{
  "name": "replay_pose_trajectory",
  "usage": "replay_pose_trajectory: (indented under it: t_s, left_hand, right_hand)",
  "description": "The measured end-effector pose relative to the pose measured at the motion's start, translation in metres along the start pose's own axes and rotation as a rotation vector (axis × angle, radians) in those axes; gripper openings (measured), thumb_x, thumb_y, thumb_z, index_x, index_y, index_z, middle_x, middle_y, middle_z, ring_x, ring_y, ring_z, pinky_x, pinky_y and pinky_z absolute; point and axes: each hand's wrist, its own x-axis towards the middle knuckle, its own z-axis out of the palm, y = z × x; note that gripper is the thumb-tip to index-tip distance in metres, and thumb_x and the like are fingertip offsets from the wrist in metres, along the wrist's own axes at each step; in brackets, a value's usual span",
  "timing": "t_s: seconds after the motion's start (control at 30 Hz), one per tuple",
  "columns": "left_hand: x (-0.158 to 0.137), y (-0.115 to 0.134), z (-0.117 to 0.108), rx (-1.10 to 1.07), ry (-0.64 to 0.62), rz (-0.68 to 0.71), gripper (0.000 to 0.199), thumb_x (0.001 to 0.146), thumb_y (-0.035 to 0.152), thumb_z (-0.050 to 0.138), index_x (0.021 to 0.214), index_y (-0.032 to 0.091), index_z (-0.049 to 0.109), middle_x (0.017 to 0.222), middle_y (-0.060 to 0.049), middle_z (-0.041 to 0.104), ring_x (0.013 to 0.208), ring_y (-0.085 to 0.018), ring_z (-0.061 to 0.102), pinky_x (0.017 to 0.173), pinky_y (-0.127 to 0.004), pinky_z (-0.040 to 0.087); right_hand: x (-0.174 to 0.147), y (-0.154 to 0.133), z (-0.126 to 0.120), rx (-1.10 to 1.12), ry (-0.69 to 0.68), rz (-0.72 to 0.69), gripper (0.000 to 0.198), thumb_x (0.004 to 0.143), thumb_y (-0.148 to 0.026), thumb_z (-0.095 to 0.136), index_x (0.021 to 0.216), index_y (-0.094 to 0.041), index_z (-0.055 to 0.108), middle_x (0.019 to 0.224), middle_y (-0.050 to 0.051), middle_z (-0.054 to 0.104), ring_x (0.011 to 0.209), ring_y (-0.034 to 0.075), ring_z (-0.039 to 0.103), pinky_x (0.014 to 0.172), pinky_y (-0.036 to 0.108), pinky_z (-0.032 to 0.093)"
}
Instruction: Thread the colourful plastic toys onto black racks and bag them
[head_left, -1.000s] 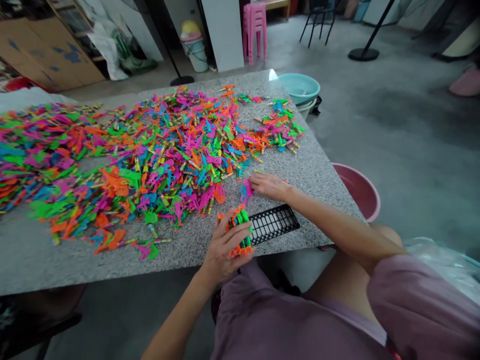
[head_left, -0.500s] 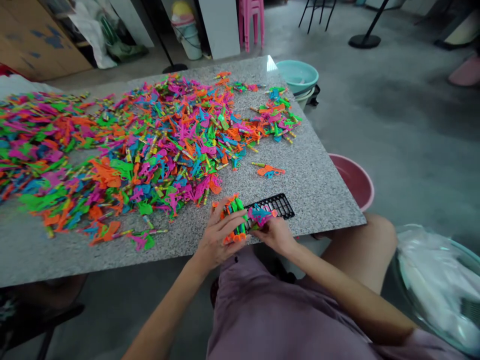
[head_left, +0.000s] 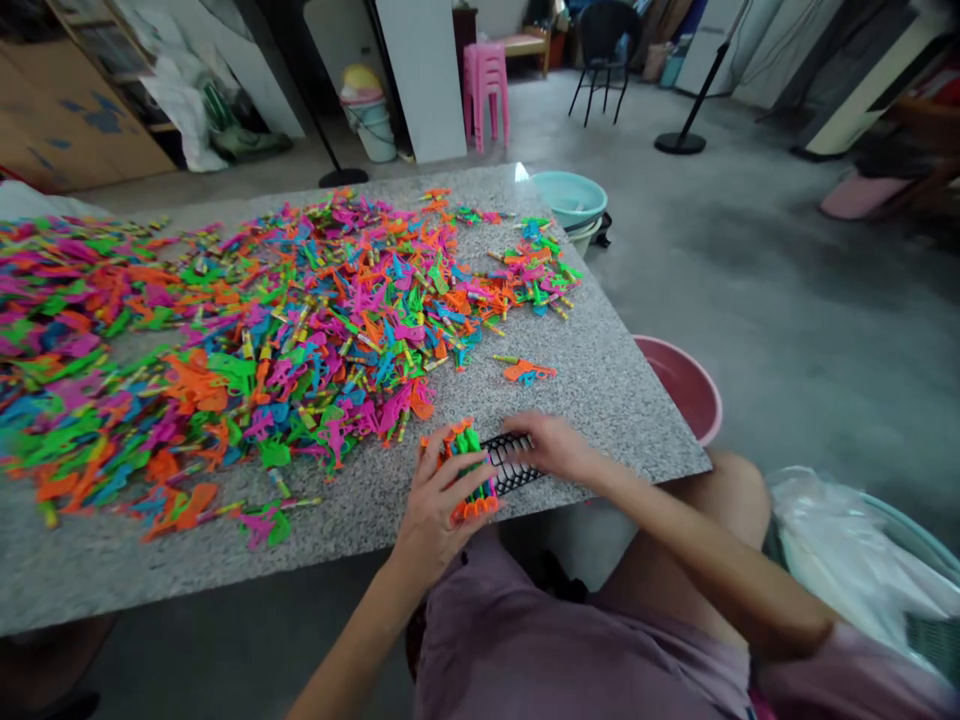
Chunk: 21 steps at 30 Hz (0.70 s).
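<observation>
My left hand (head_left: 431, 505) curls around a row of small bright plastic toy guns (head_left: 475, 506) in green, orange and pink, at the left end of a black slotted plastic rack (head_left: 510, 472). How the toy guns sit against the rack is partly hidden by my fingers. Over the rack's right part hovers my right hand (head_left: 553, 446), its fingertips blurred; I cannot tell whether anything is in them. Beyond the rack a lone orange and blue toy gun (head_left: 529, 371) with a yellow stick lies on the table.
A large heap of mixed toy guns (head_left: 360, 290) covers the left and middle of the speckled stone table (head_left: 600, 400). Past the right edge stand a pink basin (head_left: 679, 385) and a turquoise basin (head_left: 568, 197). Clear plastic bags (head_left: 840, 560) fill a tub at lower right.
The pink and blue toy gun has left my right hand's grasp near the row. That hand has moved up over the rack. My left hand stays around the row; the camera view has tilted up.
</observation>
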Motion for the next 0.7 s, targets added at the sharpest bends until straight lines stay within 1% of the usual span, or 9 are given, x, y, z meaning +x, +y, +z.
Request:
replay_pose_trajectory:
  t_s: [0.07, 0.13, 0.2, 0.3, 0.4, 0.47, 0.53, 0.6, 0.7]
  left_hand:
    - [-0.003, -0.003, 0.000, 0.012, 0.001, 0.005, 0.034, 0.088, 0.035, 0.067, 0.122, 0.028, 0.062, 0.123, -0.005, 0.065, 0.144, -0.034, 0.027, 0.116, -0.063, 0.023]
    - [-0.006, -0.004, -0.001, 0.018, -0.010, 0.008, 0.036, 0.088, 0.034, 0.067, 0.123, 0.029, 0.062, 0.125, -0.005, 0.065, 0.145, -0.034, 0.025, 0.116, -0.064, 0.023]
    - [-0.007, -0.004, -0.003, 0.023, -0.026, 0.010, 0.036, 0.089, 0.034, 0.065, 0.125, 0.028, 0.061, 0.127, -0.005, 0.064, 0.146, -0.034, 0.026, 0.116, -0.063, 0.024]
    - [-0.007, -0.004, -0.006, 0.027, -0.031, 0.016, 0.036, 0.090, 0.035, 0.064, 0.125, 0.028, 0.062, 0.126, -0.005, 0.065, 0.144, -0.032, 0.031, 0.117, -0.062, 0.024]
    - [-0.007, -0.004, -0.006, 0.014, -0.028, 0.011, 0.037, 0.089, 0.034, 0.066, 0.125, 0.029, 0.062, 0.125, -0.004, 0.066, 0.144, -0.031, 0.031, 0.117, -0.060, 0.026]
    - [-0.008, -0.004, -0.005, 0.005, -0.043, -0.006, 0.039, 0.088, 0.032, 0.067, 0.126, 0.029, 0.060, 0.127, -0.004, 0.065, 0.146, -0.031, 0.026, 0.117, -0.060, 0.027]
    - [-0.009, -0.004, -0.004, 0.001, -0.053, -0.022, 0.042, 0.086, 0.031, 0.070, 0.127, 0.029, 0.060, 0.128, -0.004, 0.064, 0.148, -0.032, 0.020, 0.117, -0.060, 0.026]
    - [-0.010, -0.003, -0.003, -0.007, -0.045, -0.026, 0.044, 0.084, 0.029, 0.072, 0.126, 0.029, 0.060, 0.128, -0.003, 0.064, 0.149, -0.034, 0.014, 0.117, -0.062, 0.025]
    - [-0.009, -0.002, -0.002, -0.021, -0.023, -0.017, 0.045, 0.082, 0.029, 0.074, 0.124, 0.029, 0.061, 0.127, -0.002, 0.065, 0.149, -0.034, 0.014, 0.117, -0.064, 0.022]
  right_hand:
    - [0.017, 0.031, -0.025, -0.266, 0.147, 0.205, 0.025, 0.095, -0.022, 0.051, 0.116, -0.015, 0.061, 0.114, 0.014, 0.065, 0.103, 0.022, 0.062, 0.085, 0.031, 0.047]
    - [0.029, 0.052, -0.040, -0.430, 0.103, 0.284, 0.023, 0.095, -0.015, 0.045, 0.105, -0.013, 0.065, 0.104, 0.015, 0.067, 0.094, 0.023, 0.064, 0.078, 0.031, 0.048]
    - [0.038, 0.061, -0.044, -0.470, 0.011, 0.249, 0.021, 0.092, -0.011, 0.046, 0.093, -0.014, 0.067, 0.090, 0.012, 0.067, 0.081, 0.021, 0.065, 0.070, 0.029, 0.047]
    - [0.058, 0.062, -0.043, -0.501, -0.030, 0.103, 0.024, 0.091, -0.010, 0.047, 0.106, -0.018, 0.064, 0.105, 0.011, 0.065, 0.085, 0.021, 0.064, 0.070, 0.029, 0.047]
    - [0.090, 0.065, -0.048, -0.590, -0.113, -0.194, 0.026, 0.095, -0.012, 0.044, 0.114, -0.019, 0.060, 0.124, 0.012, 0.056, 0.101, 0.022, 0.058, 0.072, 0.029, 0.046]
    - [0.107, 0.073, -0.055, -0.627, -0.192, -0.388, 0.022, 0.096, -0.013, 0.043, 0.104, -0.017, 0.062, 0.119, 0.012, 0.058, 0.102, 0.021, 0.056, 0.070, 0.028, 0.045]
    - [0.110, 0.083, -0.061, -0.573, -0.201, -0.473, 0.020, 0.094, -0.011, 0.043, 0.098, -0.016, 0.062, 0.111, 0.011, 0.061, 0.098, 0.020, 0.057, 0.071, 0.028, 0.045]
    - [0.096, 0.092, -0.060, -0.407, -0.101, -0.399, 0.016, 0.091, -0.009, 0.047, 0.095, -0.016, 0.061, 0.103, 0.008, 0.063, 0.091, 0.018, 0.059, 0.073, 0.027, 0.045]
    - [0.057, 0.095, -0.041, -0.040, 0.170, -0.042, 0.005, 0.087, -0.021, 0.058, 0.088, -0.019, 0.054, 0.084, 0.002, 0.065, 0.074, 0.015, 0.061, 0.067, 0.026, 0.045]
